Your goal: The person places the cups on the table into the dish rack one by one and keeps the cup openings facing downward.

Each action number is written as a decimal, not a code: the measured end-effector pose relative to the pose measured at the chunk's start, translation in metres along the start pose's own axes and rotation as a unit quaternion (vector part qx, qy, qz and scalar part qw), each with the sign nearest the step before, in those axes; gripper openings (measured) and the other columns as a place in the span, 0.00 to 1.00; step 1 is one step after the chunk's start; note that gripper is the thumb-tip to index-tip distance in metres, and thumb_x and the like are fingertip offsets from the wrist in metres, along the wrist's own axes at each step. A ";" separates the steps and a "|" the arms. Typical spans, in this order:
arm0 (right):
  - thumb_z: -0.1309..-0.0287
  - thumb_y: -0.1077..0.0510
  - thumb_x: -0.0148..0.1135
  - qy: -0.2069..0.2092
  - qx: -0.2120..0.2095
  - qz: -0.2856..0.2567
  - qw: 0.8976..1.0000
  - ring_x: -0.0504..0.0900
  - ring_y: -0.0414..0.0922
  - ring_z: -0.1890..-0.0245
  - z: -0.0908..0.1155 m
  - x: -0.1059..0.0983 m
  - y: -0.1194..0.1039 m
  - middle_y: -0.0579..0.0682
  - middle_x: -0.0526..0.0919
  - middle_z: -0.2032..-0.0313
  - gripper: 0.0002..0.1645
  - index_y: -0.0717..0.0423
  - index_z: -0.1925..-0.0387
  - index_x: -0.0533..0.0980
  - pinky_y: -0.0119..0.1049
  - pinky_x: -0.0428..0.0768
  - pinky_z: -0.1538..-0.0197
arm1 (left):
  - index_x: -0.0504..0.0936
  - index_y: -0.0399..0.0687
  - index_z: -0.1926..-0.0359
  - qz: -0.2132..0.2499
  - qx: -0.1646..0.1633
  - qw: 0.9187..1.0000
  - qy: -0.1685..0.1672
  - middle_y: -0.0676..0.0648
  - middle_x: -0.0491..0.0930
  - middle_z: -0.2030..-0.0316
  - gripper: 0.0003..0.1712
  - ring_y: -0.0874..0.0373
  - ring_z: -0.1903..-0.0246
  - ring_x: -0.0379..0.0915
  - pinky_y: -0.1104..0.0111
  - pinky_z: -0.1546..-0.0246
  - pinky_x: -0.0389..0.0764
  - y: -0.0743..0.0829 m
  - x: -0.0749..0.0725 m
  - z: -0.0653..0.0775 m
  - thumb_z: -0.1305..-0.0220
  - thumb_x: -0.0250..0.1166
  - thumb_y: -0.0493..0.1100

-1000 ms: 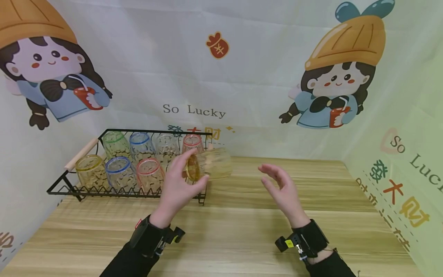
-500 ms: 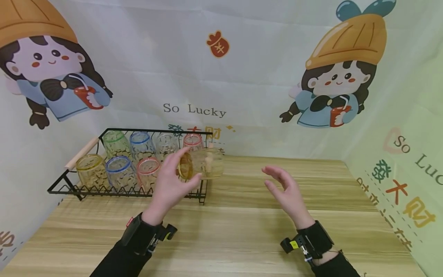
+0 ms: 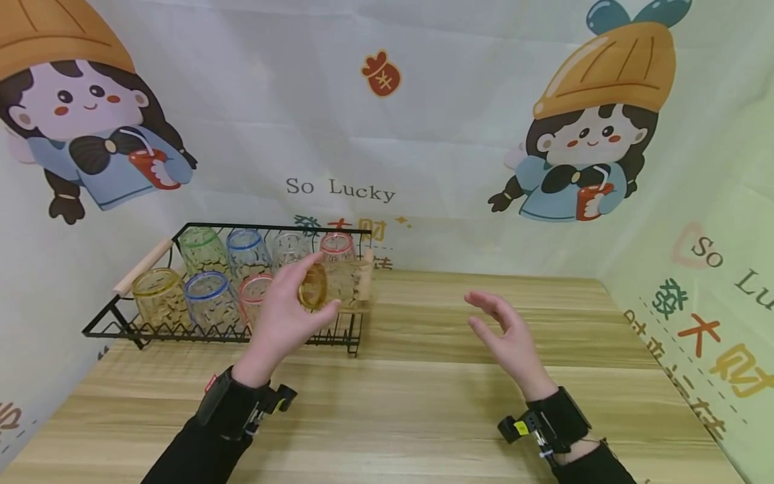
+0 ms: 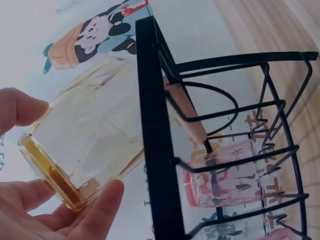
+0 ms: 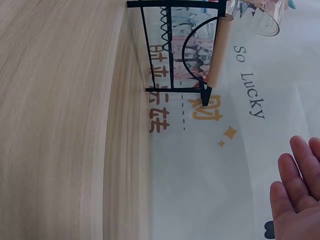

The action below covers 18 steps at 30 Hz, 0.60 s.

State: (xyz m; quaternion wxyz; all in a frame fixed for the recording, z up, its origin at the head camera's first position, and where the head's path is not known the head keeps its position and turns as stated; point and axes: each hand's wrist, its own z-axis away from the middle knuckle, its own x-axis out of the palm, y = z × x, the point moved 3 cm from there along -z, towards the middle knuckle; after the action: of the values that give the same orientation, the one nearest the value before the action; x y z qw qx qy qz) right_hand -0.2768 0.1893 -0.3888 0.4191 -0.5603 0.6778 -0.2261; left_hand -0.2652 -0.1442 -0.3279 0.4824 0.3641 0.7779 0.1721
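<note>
Lying sideways in the air over the right end of the rack is an amber glass (image 3: 346,286), its mouth turned right. My left hand (image 3: 283,306) grips it by the thick amber base, thumb on one side and fingers on the other, as the left wrist view shows. Below and behind is the black wire rack (image 4: 152,110), whose bar overlaps the glass's mouth end in that view. My right hand (image 3: 506,339) hovers over the table to the right, fingers loosely bent and holding nothing; its fingers (image 5: 292,172) show at the right wrist view's edge.
Upside-down glasses fill the rack in two rows: amber (image 3: 158,302), blue (image 3: 211,306) and red in front; green (image 3: 204,252), blue (image 3: 246,250), clear and red (image 3: 336,246) behind. The rack has wooden handles (image 3: 145,267). Printed cloth (image 3: 447,134) hangs behind the wooden table (image 3: 423,417).
The left hand has carried the amber glass leftward, from beyond the rack's right end to over it. The right hand has drifted slightly right and down.
</note>
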 end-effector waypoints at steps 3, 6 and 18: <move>0.40 0.69 0.57 -0.005 0.006 0.013 1.000 0.71 0.36 0.43 0.000 -0.001 -0.011 0.63 0.76 0.44 0.23 0.68 0.43 0.69 0.19 0.65 0.38 | 0.62 0.53 0.31 -0.008 -0.004 1.000 -0.006 0.40 0.65 0.37 0.45 0.44 0.41 0.63 0.45 0.44 0.71 0.000 -0.001 -0.002 0.49 0.70 0.47; 0.41 0.69 0.57 -0.012 0.006 0.032 0.999 0.72 0.44 0.42 0.001 -0.001 -0.023 0.64 0.76 0.45 0.23 0.71 0.43 0.69 0.20 0.64 0.38 | 0.61 0.53 0.30 -0.018 -0.009 1.000 -0.013 0.40 0.64 0.36 0.45 0.43 0.39 0.62 0.43 0.43 0.70 0.000 -0.003 -0.003 0.49 0.70 0.49; 0.43 0.69 0.59 -0.024 0.005 0.063 0.998 0.72 0.51 0.42 0.002 0.001 -0.025 0.64 0.76 0.45 0.24 0.72 0.44 0.69 0.17 0.62 0.38 | 0.60 0.52 0.30 -0.066 -0.021 0.997 -0.035 0.37 0.63 0.36 0.46 0.41 0.44 0.67 0.46 0.53 0.77 0.000 -0.007 -0.009 0.50 0.69 0.49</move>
State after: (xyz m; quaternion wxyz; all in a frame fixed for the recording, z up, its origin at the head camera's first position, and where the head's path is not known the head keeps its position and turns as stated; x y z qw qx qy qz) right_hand -0.2615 0.1821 -0.3709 0.4515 -0.5196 0.7001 -0.1897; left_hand -0.2709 -0.1490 -0.3191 0.5271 0.3075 0.7792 0.1428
